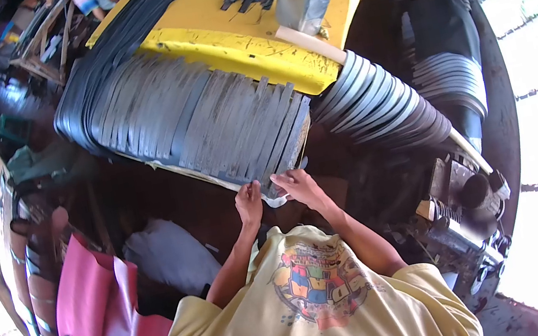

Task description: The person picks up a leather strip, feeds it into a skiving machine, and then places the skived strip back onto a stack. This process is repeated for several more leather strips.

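Both of my hands meet at the near right corner of a row of flat grey strips (212,124) lying side by side. My left hand (249,203) has its fingers pinched together at the strips' lower ends. Close to its right, my right hand (297,188) is also closed, with thumb and fingertips together. A small whitish piece (277,202) shows between and below the hands. Whatever each hand pinches is too small to make out.
Behind the strips stands a yellow table (252,64) with a metal can (304,2) and dark strips. Ringed grey coils (379,103) hang on a pole at right. Pink material (105,316) is at lower left, machinery (466,199) at lower right. Two other people stand near the top.
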A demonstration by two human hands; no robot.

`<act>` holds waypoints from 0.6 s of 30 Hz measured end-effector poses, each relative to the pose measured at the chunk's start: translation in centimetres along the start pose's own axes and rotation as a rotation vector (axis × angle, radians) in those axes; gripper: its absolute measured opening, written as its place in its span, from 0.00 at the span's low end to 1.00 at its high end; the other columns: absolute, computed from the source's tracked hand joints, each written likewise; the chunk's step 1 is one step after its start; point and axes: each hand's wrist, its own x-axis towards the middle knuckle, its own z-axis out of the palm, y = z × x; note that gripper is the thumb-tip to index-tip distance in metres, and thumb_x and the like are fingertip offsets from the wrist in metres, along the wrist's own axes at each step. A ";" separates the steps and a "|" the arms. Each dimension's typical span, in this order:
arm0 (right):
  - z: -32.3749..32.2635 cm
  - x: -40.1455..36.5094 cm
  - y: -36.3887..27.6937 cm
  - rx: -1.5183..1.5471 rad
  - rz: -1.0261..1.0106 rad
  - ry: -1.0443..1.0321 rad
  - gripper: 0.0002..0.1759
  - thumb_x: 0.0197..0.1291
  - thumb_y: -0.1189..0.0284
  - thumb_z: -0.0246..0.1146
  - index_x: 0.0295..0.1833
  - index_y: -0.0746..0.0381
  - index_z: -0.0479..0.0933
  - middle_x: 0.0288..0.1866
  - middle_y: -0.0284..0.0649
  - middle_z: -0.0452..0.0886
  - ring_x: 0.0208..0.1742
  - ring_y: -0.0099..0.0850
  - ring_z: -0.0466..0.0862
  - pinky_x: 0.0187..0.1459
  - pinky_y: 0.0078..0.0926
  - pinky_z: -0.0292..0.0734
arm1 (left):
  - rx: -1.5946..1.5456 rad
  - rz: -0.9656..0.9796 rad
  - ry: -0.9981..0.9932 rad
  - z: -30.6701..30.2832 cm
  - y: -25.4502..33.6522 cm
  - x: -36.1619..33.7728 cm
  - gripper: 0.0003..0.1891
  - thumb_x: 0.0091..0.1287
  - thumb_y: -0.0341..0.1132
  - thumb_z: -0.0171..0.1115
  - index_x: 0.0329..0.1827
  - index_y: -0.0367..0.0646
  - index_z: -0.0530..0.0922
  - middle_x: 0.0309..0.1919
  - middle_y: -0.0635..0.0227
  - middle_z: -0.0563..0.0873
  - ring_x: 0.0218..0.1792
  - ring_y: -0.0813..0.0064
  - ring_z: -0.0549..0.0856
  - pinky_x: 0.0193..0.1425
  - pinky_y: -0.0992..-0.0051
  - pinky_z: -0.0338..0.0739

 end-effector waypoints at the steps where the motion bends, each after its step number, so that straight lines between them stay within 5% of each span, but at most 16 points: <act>1: 0.6 0.3 -0.8 -0.014 0.176 0.053 0.32 0.67 0.48 0.65 0.40 0.73 0.82 0.31 0.43 0.86 0.30 0.28 0.88 0.34 0.27 0.83 | -0.136 -0.088 -0.046 -0.4 1.0 -0.1 0.17 0.74 0.43 0.64 0.32 0.39 0.80 0.19 0.73 0.76 0.19 0.85 0.74 0.22 0.76 0.68; 4: 1.1 3.4 -0.6 0.119 0.349 -0.015 0.35 0.65 0.41 0.64 0.38 0.68 0.82 0.32 0.43 0.86 0.38 0.32 0.90 0.37 0.30 0.86 | -0.435 -0.245 -0.162 -2.4 6.1 -0.9 0.12 0.75 0.42 0.62 0.39 0.43 0.80 0.21 0.78 0.76 0.19 0.91 0.72 0.18 0.84 0.63; 9: 0.1 9.4 -5.7 0.864 0.270 0.125 0.33 0.72 0.48 0.59 0.63 0.69 0.69 0.41 0.48 0.85 0.38 0.36 0.89 0.37 0.32 0.87 | -0.682 -0.259 -0.202 -4.6 10.0 -1.4 0.12 0.74 0.43 0.64 0.38 0.45 0.79 0.20 0.79 0.74 0.16 0.90 0.69 0.17 0.84 0.61; 11: -2.2 13.0 -5.2 1.211 0.005 0.106 0.24 0.78 0.56 0.52 0.63 0.65 0.62 0.42 0.45 0.82 0.39 0.35 0.87 0.39 0.32 0.86 | -0.723 -0.322 -0.212 -5.2 9.6 -1.8 0.11 0.74 0.43 0.63 0.38 0.45 0.80 0.19 0.78 0.75 0.16 0.89 0.69 0.18 0.83 0.61; 12: -3.6 13.1 -6.7 1.305 -0.033 0.110 0.16 0.80 0.60 0.48 0.53 0.63 0.65 0.37 0.42 0.80 0.35 0.33 0.85 0.38 0.33 0.85 | -0.710 -0.317 -0.235 -5.3 9.4 -2.1 0.11 0.74 0.43 0.63 0.38 0.45 0.80 0.19 0.78 0.75 0.16 0.89 0.69 0.18 0.83 0.61; 14: -6.1 11.1 -9.0 1.289 -0.213 0.154 0.19 0.80 0.57 0.47 0.53 0.63 0.69 0.36 0.39 0.78 0.33 0.30 0.81 0.39 0.33 0.83 | -0.818 -0.544 -0.305 -5.8 9.0 -2.6 0.10 0.74 0.42 0.64 0.39 0.46 0.81 0.20 0.78 0.76 0.17 0.88 0.70 0.18 0.83 0.61; 18: -8.9 0.2 -13.8 1.172 -0.480 0.300 0.27 0.79 0.48 0.46 0.69 0.55 0.68 0.39 0.32 0.73 0.34 0.24 0.70 0.39 0.24 0.68 | -0.889 -0.685 -0.712 -5.3 7.6 -2.7 0.08 0.75 0.41 0.61 0.46 0.47 0.80 0.30 0.75 0.81 0.25 0.82 0.76 0.25 0.78 0.70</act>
